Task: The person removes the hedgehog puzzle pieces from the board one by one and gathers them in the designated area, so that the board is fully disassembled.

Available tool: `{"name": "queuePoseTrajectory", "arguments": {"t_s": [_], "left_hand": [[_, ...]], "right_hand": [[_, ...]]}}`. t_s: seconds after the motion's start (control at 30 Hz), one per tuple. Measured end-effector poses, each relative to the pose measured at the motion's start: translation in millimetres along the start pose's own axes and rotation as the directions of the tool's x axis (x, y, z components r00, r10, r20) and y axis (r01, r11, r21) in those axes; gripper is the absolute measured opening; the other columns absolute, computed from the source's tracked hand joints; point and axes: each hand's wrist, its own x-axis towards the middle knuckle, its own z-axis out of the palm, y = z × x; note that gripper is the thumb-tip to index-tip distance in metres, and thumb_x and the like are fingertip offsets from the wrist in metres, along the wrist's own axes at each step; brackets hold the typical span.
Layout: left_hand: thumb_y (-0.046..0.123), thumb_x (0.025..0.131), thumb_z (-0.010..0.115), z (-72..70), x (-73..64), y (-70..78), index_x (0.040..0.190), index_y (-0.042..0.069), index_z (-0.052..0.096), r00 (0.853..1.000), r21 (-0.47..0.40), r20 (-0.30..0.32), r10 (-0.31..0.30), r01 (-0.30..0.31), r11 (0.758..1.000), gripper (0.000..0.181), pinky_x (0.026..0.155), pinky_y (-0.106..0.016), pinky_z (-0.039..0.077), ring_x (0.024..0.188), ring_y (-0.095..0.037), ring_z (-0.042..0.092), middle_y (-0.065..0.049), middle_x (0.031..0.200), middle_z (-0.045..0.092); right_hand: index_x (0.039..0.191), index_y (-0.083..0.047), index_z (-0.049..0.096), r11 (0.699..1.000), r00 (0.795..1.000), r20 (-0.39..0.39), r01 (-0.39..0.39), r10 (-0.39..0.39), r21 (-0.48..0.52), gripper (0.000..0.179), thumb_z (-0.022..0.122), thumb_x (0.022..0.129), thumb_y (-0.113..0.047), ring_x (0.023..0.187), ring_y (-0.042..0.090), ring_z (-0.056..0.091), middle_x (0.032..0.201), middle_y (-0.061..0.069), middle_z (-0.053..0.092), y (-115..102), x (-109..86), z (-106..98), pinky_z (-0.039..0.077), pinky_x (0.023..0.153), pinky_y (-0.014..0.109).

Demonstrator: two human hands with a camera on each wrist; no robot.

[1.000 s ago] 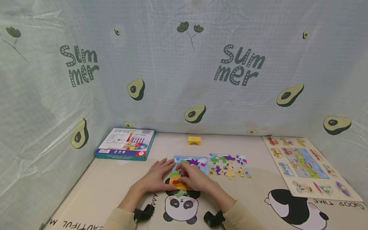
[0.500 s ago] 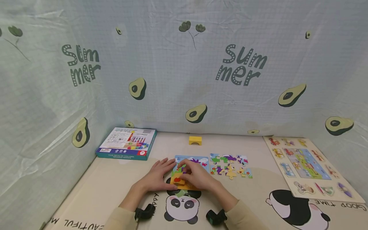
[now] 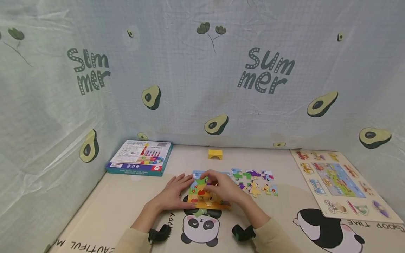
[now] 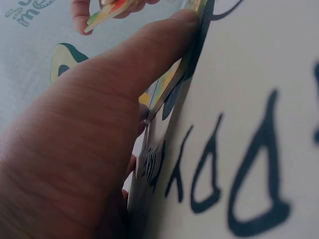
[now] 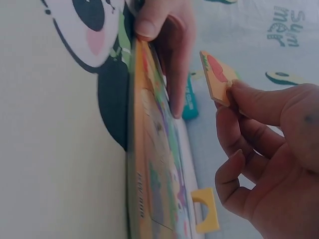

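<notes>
My right hand pinches an orange puzzle piece with a red patch and some green, between thumb and fingertips. The piece is tilted and held up over the puzzle board, with a gap between them in the right wrist view. This board is a picture tray with an orange lower edge and blue upper edge. My left hand rests along its left side with fingers spread, its thumb at the lower left corner. The right hand hides much of the board's middle in the head view.
Several loose puzzle pieces lie right of the board. A yellow arch block stands behind it. A boxed bead game lies at the back left, a wooden picture board at the right. Printed sheeting walls the table's back and sides.
My right hand has lifted the puzzle piece from the board's lower left and moved it up and slightly right. The left hand stays in place.
</notes>
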Motion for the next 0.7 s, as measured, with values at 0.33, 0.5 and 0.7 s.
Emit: {"name": "queuePoseTrajectory", "arguments": {"t_s": [0.33, 0.5, 0.7], "left_hand": [[0.063, 0.078, 0.077, -0.5, -1.0, -0.1, 0.155, 0.014, 0.043, 1.000, 0.003, -0.002, -0.003, 0.003, 1.000, 0.097, 0.120, -0.058, 0.005, 0.152, -0.033, 0.014, -0.002, 0.162, 0.034], [0.063, 0.078, 0.076, -1.3, -0.1, 0.5, 0.155, 0.014, 0.043, 1.000, 0.009, -0.005, 0.000, 0.000, 1.000, 0.098, 0.121, -0.057, 0.005, 0.152, -0.033, 0.015, -0.003, 0.162, 0.033], [0.062, 0.078, 0.077, -2.1, -0.2, 2.3, 0.154, 0.010, 0.043, 1.000, -0.003, -0.003, 0.005, -0.005, 1.000, 0.098, 0.120, -0.058, 0.007, 0.152, -0.035, 0.015, -0.005, 0.162, 0.034]], "right_hand": [[0.126, -0.017, 0.064, 1.000, 1.000, -0.005, 0.006, -0.006, -0.017, 0.029, 0.069, 0.098, -0.016, 0.084, 0.018, 0.058, 0.091, -0.003, 0.062, 7.4, -4.9, -15.3, 0.053, 0.074, 0.030], [0.124, -0.014, 0.064, 1.000, 1.000, -0.011, 0.001, -0.001, -0.021, 0.027, 0.070, 0.097, -0.014, 0.082, 0.019, 0.057, 0.089, -0.002, 0.060, 14.0, -10.4, -20.4, 0.053, 0.071, 0.029], [0.122, -0.015, 0.065, 0.998, 1.000, -0.003, -0.009, 0.009, -0.063, 0.027, 0.071, 0.096, -0.014, 0.082, 0.018, 0.056, 0.088, -0.003, 0.059, 22.4, -19.1, -26.5, 0.052, 0.072, 0.027]]}}
